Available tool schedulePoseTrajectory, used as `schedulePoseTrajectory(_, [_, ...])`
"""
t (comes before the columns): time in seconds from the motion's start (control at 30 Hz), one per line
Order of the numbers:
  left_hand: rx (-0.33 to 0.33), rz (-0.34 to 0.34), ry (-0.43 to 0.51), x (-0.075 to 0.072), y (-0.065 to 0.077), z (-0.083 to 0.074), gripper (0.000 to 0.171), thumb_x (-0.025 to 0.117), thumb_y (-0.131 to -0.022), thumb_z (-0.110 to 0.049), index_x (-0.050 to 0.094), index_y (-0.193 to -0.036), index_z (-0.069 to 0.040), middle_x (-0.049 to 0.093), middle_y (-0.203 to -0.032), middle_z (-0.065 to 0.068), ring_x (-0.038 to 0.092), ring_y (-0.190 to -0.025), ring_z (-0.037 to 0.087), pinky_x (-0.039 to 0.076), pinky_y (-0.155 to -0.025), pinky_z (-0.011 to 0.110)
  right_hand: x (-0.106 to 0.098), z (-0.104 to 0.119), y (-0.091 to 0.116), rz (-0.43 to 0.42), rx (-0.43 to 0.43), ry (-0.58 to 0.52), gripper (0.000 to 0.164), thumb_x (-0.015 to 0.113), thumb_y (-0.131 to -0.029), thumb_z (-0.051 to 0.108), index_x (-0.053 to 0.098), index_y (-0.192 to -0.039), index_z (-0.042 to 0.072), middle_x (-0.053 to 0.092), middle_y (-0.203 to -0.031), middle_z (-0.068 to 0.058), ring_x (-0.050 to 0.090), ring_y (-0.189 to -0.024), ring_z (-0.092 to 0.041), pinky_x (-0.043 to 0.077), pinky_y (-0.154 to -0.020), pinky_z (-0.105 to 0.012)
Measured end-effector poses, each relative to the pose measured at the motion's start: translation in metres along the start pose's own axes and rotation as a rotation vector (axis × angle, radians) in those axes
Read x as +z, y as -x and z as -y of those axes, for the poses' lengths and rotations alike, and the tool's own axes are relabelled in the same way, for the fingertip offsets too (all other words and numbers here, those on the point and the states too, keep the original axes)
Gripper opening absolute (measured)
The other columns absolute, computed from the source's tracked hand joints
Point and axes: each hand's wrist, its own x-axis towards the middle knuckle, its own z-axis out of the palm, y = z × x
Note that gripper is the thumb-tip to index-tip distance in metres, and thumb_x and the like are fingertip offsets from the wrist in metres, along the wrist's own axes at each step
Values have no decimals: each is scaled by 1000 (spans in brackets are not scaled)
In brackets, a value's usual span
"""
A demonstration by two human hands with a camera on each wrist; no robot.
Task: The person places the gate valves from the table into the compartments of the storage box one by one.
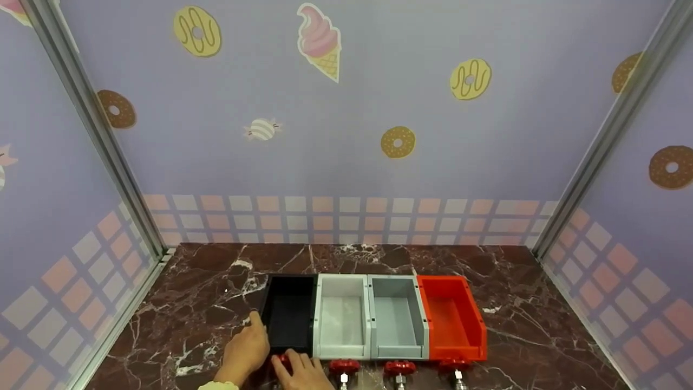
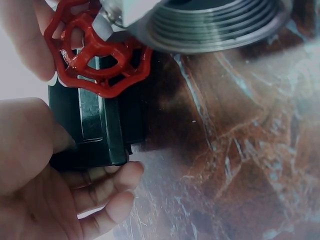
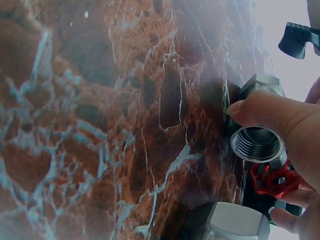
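At the left end of a row of bins stands a black bin [image 1: 292, 317]. My left hand [image 1: 246, 349] grips its near left corner; in the left wrist view the thumb lies on one side of the wall and curled fingers on the other. Just in front of that bin, my right hand [image 1: 303, 371] holds a metal valve with a red handwheel [image 2: 107, 90]. In the right wrist view the thumb lies over the valve's metal body [image 3: 262, 81], beside its threaded opening, and other fingertips are at the handwheel.
White [image 1: 342, 319], grey [image 1: 398, 319] and red [image 1: 452, 319] bins continue the row to the right. Before them stand more valves with red handwheels [image 1: 345, 366]. Everything sits on a dark red marbled tabletop [image 1: 189, 303], enclosed by patterned walls.
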Motion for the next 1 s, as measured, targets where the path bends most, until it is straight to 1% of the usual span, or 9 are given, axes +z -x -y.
schedulePoseTrajectory(0.13, [-7, 7, -3, 1, 0, 0, 22, 43, -94, -17, 34, -107, -1, 64, -76, 18, 60, -60, 34, 43, -51, 47, 2, -1, 1, -27, -12, -1, 71, 12, -86, 68, 42, -135, 24, 47, -124, -6, 52, -95, -19, 47, -71, -36])
schedulePoseTrajectory(0.27, [10, -2, -4, 2, 0, -1, 24, 44, -94, -16, 34, -108, 1, 63, -75, 19, 60, -60, 35, 42, -50, 48, 3, -2, 2, -52, -18, 0, 69, 14, -88, 66, 43, -133, 24, 48, -122, -6, 52, -92, -18, 46, -69, -34])
schedulePoseTrajectory(0.33, [15, -7, -4, 2, 1, -2, 24, 44, -94, -16, 34, -108, 1, 63, -74, 19, 60, -59, 35, 42, -49, 48, 3, -2, 2, -79, -28, 8, 62, 20, -91, 62, 45, -132, 23, 49, -120, -6, 52, -90, -17, 46, -67, -32])
schedulePoseTrajectory(0.43, [27, -16, -6, 2, 1, -2, 25, 44, -94, -15, 34, -109, 2, 63, -72, 18, 59, -56, 34, 41, -48, 47, 5, -2, 1, -152, -64, 41, 46, 37, -94, 48, 47, -130, 20, 51, -116, -6, 52, -85, -16, 45, -65, -29])
schedulePoseTrajectory(0.5, [29, -16, -5, 2, 1, -2, 27, 44, -94, -15, 34, -111, 2, 63, -72, 18, 59, -56, 33, 41, -47, 46, 7, -3, 0, -219, -96, 80, 39, 47, -93, 37, 50, -127, 18, 53, -113, -7, 52, -81, -14, 44, -63, -25])
schedulePoseTrajectory(0.57, [28, -13, -7, 1, 1, -2, 30, 44, -94, -15, 33, -114, 3, 63, -74, 19, 59, -57, 33, 41, -48, 46, 8, -4, -1, -285, -125, 117, 36, 53, -91, 29, 52, -125, 17, 55, -110, -8, 52, -79, -13, 44, -61, -22])
schedulePoseTrajectory(0.67, [23, -13, -9, 2, 1, -1, 32, 44, -94, -16, 32, -117, 3, 64, -76, 20, 60, -60, 35, 42, -49, 47, 9, -5, -2, -346, -154, 133, 34, 55, -90, 26, 55, -122, 15, 55, -108, -8, 51, -76, -12, 43, -60, -19])
schedulePoseTrajectory(0.83, [23, -24, -15, 2, 2, 0, 31, 44, -94, -15, 32, -115, 3, 64, -76, 21, 60, -60, 36, 43, -51, 48, 8, -6, -1, -377, -189, 106, 33, 55, -90, 24, 56, -122, 13, 55, -108, -10, 50, -75, -13, 43, -59, -17])
schedulePoseTrajectory(1.0, [24, -33, -16, 1, 2, 1, 28, 44, -93, -15, 33, -112, 2, 63, -76, 21, 60, -59, 36, 43, -50, 48, 7, -5, 0, -415, -200, 120, 33, 58, -89, 23, 57, -120, 13, 55, -107, -10, 49, -75, -12, 43, -61, -15])
